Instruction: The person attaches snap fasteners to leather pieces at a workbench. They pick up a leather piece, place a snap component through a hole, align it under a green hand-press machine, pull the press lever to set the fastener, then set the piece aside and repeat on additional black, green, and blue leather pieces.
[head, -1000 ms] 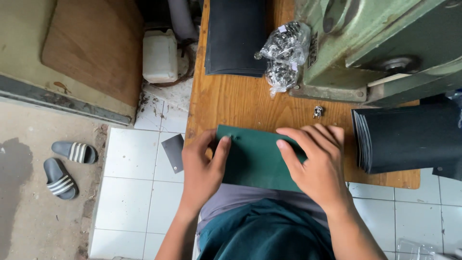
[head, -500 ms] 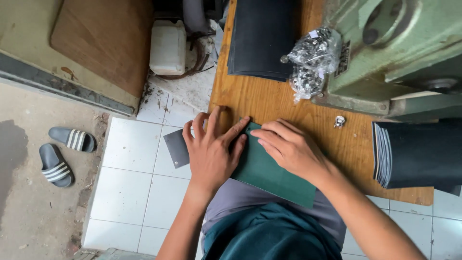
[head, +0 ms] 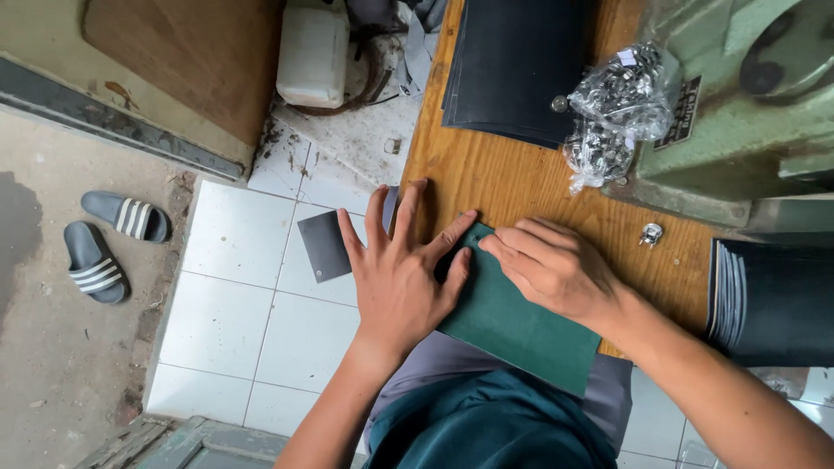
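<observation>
Flat dark-green sheet [head: 521,321] — left hand [head: 401,271] splayed on it, right hand [head: 552,267] pinching its corner.

hands: two [head: 400,278] [head: 556,265]
green sheet: one [head: 521,326]
slippers: two [head: 126,217] [head: 94,263]
rivet bag: one [head: 617,108]
black stacks: two [head: 512,69] [head: 773,300]

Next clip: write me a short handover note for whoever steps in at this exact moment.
Left hand: flat, fingers spread, pressing the green sheet at the wooden table edge.
Right hand: fingers curled on the sheet's upper corner.
Nearby: dark sheet stack, bag of metal fittings, one loose fitting, green machine.
Done: sheet laid down. Left: no fitting on it yet.
</observation>
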